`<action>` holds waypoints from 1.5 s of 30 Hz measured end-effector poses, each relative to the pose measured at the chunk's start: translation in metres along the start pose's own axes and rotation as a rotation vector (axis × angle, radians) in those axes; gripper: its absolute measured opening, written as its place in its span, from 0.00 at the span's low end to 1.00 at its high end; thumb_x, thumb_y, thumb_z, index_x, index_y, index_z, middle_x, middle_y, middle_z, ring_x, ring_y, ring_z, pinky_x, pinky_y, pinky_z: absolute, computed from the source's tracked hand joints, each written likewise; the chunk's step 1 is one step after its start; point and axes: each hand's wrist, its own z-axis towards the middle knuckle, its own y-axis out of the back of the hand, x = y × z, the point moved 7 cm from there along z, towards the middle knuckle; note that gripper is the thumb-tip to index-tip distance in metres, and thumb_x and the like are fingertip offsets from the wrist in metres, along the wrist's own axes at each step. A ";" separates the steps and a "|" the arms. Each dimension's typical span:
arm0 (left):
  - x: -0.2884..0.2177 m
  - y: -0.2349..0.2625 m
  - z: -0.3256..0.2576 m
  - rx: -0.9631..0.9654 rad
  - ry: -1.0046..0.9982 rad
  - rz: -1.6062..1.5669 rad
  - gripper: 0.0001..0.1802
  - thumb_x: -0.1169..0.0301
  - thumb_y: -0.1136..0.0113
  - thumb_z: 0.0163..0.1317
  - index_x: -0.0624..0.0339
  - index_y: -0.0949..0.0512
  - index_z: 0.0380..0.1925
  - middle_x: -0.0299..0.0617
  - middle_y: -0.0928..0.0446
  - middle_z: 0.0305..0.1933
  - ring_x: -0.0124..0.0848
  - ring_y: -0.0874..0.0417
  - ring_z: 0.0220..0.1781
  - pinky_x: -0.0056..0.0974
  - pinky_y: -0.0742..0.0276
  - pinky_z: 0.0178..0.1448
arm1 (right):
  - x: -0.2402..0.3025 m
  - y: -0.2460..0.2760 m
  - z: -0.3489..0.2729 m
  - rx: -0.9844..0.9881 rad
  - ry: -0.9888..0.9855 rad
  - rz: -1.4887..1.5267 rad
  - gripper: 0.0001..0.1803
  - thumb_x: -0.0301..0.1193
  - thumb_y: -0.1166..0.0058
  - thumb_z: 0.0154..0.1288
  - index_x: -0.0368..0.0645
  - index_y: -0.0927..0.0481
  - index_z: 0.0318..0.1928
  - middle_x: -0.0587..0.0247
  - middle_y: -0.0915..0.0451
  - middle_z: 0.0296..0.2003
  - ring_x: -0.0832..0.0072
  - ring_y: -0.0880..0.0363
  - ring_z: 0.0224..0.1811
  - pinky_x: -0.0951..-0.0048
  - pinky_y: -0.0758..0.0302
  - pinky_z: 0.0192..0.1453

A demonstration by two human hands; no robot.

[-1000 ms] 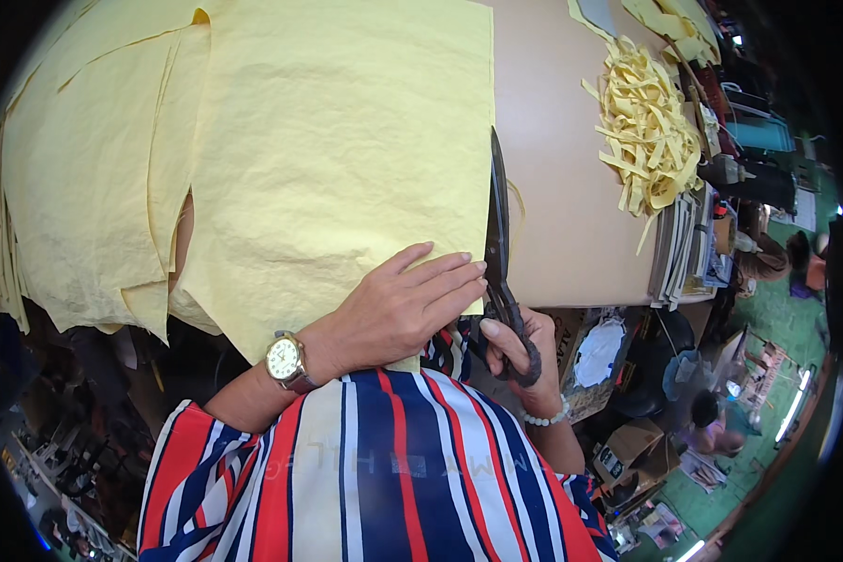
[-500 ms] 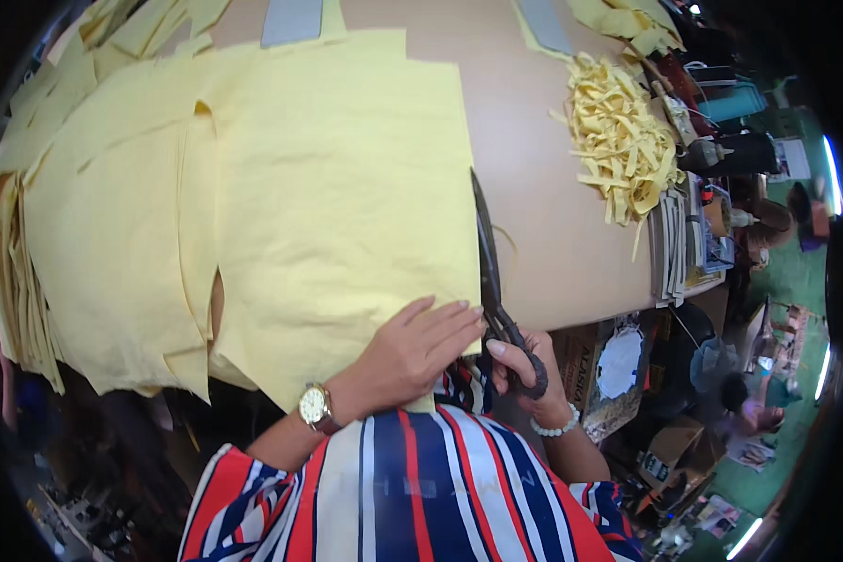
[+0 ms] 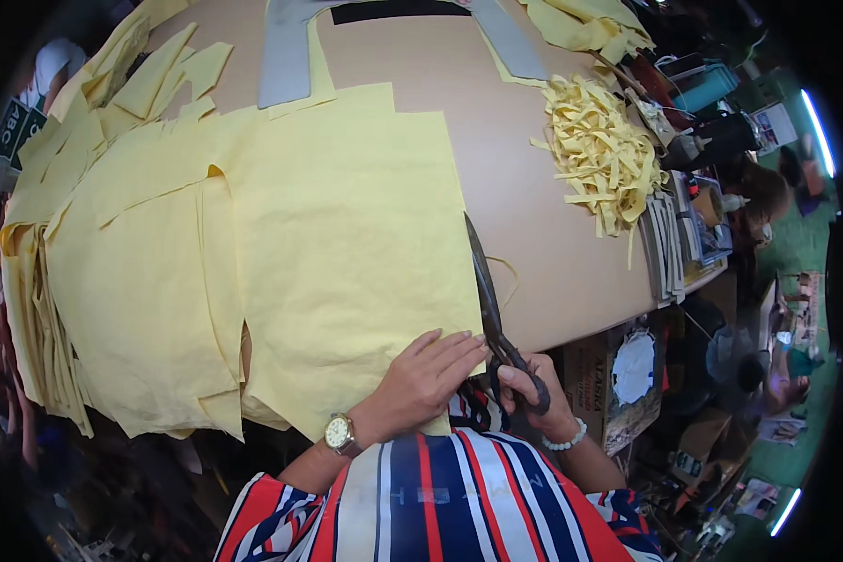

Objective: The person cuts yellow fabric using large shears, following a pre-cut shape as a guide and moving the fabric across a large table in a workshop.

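Cloth (image 3: 356, 234), yellow, overhangs the worktop's (image 3: 553, 253) near edge, left hand (image 3: 423, 382) flat on it, fingers slightly spread, apparently steadying it, right hand (image 3: 545, 393) closed round scissors (image 3: 486, 300) along its right side, offcuts (image 3: 604, 155) heaped towards the worktop's right edge.

Diffuse light illuminates the tabletop (image 3: 553, 258), tube lamps (image 3: 818, 133) glare at right, and fisheye distortion bends the dim periphery.

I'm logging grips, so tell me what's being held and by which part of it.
The right hand holds the dark scissors by the handles. The left hand lies flat on the yellow sheet, grasping nothing visible.
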 end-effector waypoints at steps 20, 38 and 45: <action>-0.002 -0.001 -0.003 0.049 -0.019 -0.055 0.22 0.81 0.47 0.50 0.60 0.28 0.49 0.46 0.25 0.51 0.38 0.24 0.55 0.45 0.31 0.58 | 0.005 -0.005 -0.004 -0.056 0.000 0.033 0.15 0.37 0.42 0.59 0.36 0.24 0.25 0.71 0.28 0.16 0.87 0.32 0.13 0.85 0.39 0.17; -0.003 0.004 -0.007 0.001 -0.080 -0.112 0.23 0.82 0.46 0.47 0.62 0.27 0.48 0.47 0.24 0.48 0.40 0.23 0.52 0.43 0.28 0.54 | 0.001 -0.012 -0.010 -0.104 -0.053 -0.013 0.16 0.38 0.41 0.59 0.36 0.22 0.27 0.73 0.29 0.16 0.88 0.33 0.13 0.86 0.40 0.16; 0.000 0.003 -0.013 0.029 -0.110 -0.088 0.23 0.79 0.46 0.47 0.65 0.28 0.47 0.45 0.25 0.51 0.38 0.25 0.54 0.41 0.29 0.55 | 0.004 -0.019 0.006 -0.122 0.020 0.067 0.18 0.40 0.41 0.59 0.36 0.23 0.26 0.72 0.29 0.15 0.89 0.34 0.12 0.87 0.40 0.15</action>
